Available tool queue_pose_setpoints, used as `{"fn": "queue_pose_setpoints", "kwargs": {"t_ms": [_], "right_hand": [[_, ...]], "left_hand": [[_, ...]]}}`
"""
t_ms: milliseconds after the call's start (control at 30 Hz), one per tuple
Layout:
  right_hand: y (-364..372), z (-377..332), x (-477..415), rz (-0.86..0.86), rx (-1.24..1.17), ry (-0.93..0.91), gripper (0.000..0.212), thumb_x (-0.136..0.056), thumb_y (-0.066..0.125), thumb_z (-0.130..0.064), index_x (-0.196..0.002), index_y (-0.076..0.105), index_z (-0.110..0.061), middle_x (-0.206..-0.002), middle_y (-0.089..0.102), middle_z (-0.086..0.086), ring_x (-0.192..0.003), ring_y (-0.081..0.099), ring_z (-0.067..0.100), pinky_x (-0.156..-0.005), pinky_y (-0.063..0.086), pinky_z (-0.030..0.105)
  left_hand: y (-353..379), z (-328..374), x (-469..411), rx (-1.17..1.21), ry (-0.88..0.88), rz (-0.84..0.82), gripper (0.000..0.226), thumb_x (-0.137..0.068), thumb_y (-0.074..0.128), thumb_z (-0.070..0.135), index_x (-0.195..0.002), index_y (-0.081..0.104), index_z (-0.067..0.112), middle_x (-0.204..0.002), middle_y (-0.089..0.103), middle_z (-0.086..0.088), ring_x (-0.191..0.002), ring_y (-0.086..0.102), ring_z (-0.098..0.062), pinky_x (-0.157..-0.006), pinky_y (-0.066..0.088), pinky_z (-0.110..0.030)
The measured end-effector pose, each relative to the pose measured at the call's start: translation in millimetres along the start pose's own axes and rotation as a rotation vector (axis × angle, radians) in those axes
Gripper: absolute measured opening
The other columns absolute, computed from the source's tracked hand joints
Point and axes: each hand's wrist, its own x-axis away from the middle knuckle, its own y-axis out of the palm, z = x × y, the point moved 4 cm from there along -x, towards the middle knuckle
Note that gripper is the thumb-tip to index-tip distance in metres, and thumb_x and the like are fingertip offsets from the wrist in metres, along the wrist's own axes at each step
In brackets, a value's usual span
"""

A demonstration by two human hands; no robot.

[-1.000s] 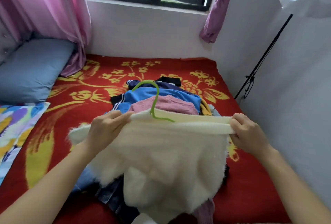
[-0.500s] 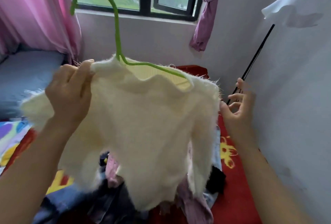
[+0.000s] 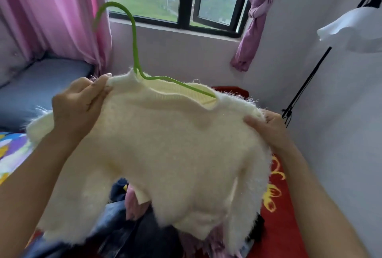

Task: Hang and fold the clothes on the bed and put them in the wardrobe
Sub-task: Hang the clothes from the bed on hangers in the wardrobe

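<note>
Left hand (image 3: 79,106): we see fingers (image 3: 97,87) pinching the cream sweater (image 3: 165,146) collar — green hanger (image 3: 134,36) inside.
Right hand (image 3: 268,128): now grips the shoulder; earlier open, apart.

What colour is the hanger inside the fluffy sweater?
Bright green hanger, clearest in the head view against the window.

I see cream sweater (image 3: 165,144): fuzzy, hairy knit, smoother ribbed collar. green hanger (image 3: 134,36): matt, velvety-looking coating. pink curtain (image 3: 51,10): thin cloth. red bed cover (image 3: 278,226): soft matt fabric.
</note>
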Motion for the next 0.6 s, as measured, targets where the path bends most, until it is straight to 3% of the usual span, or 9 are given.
{"fn": "queue_pose_setpoints", "kwargs": {"t_ms": [100,167,233,300,400,433,500,600], "right_hand": [[2.6,-17.7,-2.5,0.024,0.095,-0.13,0.017,-0.076,0.074,-0.015,-0.064,0.063,-0.021,-0.053,0.061,-0.014,-0.046,0.052,-0.004,-0.044,0.042,0.011],[7.1,-26.3,-2.7,0.026,0.138,-0.174,0.011,-0.077,0.073,-0.015,-0.069,0.067,-0.011,-0.052,0.06,-0.008,-0.047,0.049,-0.003,-0.044,0.04,0.011],[18.2,-31.9,-2.3,-0.006,0.239,-0.223,0.017,-0.08,0.071,-0.013,-0.08,0.068,0.004,-0.062,0.063,0.013,-0.057,0.051,0.007,-0.049,0.043,0.022],[33.3,-34.5,-0.1,-0.115,0.341,-0.248,0.018,-0.085,0.067,-0.016,-0.083,0.067,0.002,-0.075,0.063,0.025,-0.063,0.051,0.019,-0.056,0.044,0.036],[40.2,-30.3,2.8,-0.192,0.394,-0.266,0.016,-0.088,0.059,-0.03,-0.075,0.065,-0.036,-0.072,0.064,0.011,-0.066,0.056,0.023,-0.063,0.047,0.039],[38.6,-27.1,2.9,-0.203,0.421,-0.248,0.015,-0.087,0.059,-0.034,-0.074,0.063,-0.041,-0.072,0.065,0.007,-0.066,0.058,0.024,-0.065,0.048,0.039],[35.5,-17.1,2.6,-0.248,0.468,-0.166,0.014,-0.08,0.063,-0.041,-0.068,0.061,-0.033,-0.064,0.063,0.0,-0.057,0.056,0.02,-0.059,0.047,0.033],[28.8,-6.7,1.3,-0.285,0.429,-0.087,0.044,-0.07,0.063,-0.048,-0.05,0.049,-0.011,-0.043,0.045,-0.011,-0.04,0.038,0.005,-0.043,0.03,0.015]], "left_hand": [[-4.6,-3.4,10.7,-0.025,0.116,0.048,0.024,-0.095,0.055,0.015,-0.108,0.068,0.0,-0.067,0.059,-0.02,-0.058,0.058,-0.035,-0.047,0.045,-0.039],[-3.8,2.8,13.8,0.022,0.204,0.053,0.023,-0.094,0.056,0.014,-0.107,0.067,-0.001,-0.064,0.058,-0.018,-0.062,0.051,-0.023,-0.052,0.041,-0.034],[-0.6,14.3,14.8,0.113,0.224,-0.002,0.026,-0.095,0.054,0.015,-0.108,0.065,-0.004,-0.064,0.057,-0.018,-0.063,0.047,-0.019,-0.057,0.038,-0.029],[3.9,25.8,15.1,0.183,0.172,-0.077,0.033,-0.095,0.051,0.02,-0.108,0.065,-0.006,-0.064,0.055,-0.016,-0.058,0.051,-0.024,-0.058,0.038,-0.03],[4.5,31.7,11.4,0.232,0.066,-0.154,0.034,-0.091,0.055,0.021,-0.106,0.066,-0.007,-0.062,0.053,-0.015,-0.053,0.051,-0.027,-0.056,0.038,-0.03],[4.2,31.3,9.9,0.248,0.031,-0.175,0.031,-0.089,0.059,0.018,-0.104,0.067,-0.008,-0.061,0.052,-0.013,-0.053,0.05,-0.026,-0.056,0.037,-0.026],[6.3,30.5,6.3,0.309,-0.072,-0.232,0.025,-0.084,0.065,0.011,-0.101,0.069,-0.007,-0.062,0.052,0.001,-0.059,0.05,-0.007,-0.058,0.034,-0.014],[14.1,19.3,1.9,0.417,-0.268,-0.396,0.021,-0.082,0.068,0.008,-0.102,0.071,0.002,-0.068,0.058,0.013,-0.063,0.05,0.011,-0.06,0.033,-0.005]]}}
